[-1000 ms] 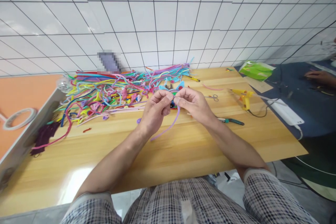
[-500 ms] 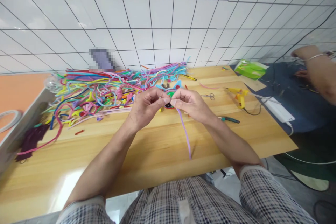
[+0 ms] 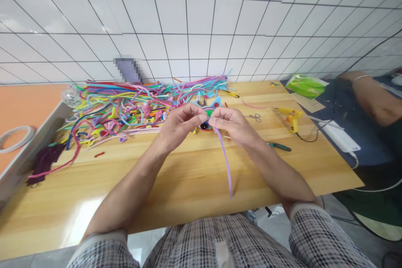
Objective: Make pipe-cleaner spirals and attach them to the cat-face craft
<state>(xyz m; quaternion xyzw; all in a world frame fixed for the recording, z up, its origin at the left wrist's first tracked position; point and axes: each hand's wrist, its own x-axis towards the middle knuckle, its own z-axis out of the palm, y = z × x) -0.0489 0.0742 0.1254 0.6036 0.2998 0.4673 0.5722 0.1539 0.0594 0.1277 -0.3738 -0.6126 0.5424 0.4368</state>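
Over the middle of the table, my left hand (image 3: 182, 125) and my right hand (image 3: 233, 124) meet fingertip to fingertip, both pinched. A purple pipe cleaner (image 3: 225, 158) hangs from the right fingertips down toward the table's front edge. Its upper end is between the fingertips of both hands and is mostly hidden. Just behind the fingers lies a round green and red piece with a black eye-like disc (image 3: 204, 125), partly covered by my hands. A blue ear-like piece with a red centre (image 3: 216, 102) shows beyond it.
A heap of coloured pipe cleaners (image 3: 125, 106) fills the back left. On the right are small scissors (image 3: 256, 117), dark green-handled pliers (image 3: 281, 147), a yellow glue gun (image 3: 290, 118) and a white power strip (image 3: 341, 136). Another person's arm (image 3: 373, 92) rests at the far right.
The view has shifted slightly, so the table appears further right. My hands keep their pinch, with the purple pipe cleaner still hanging. The other person's arm has lowered.
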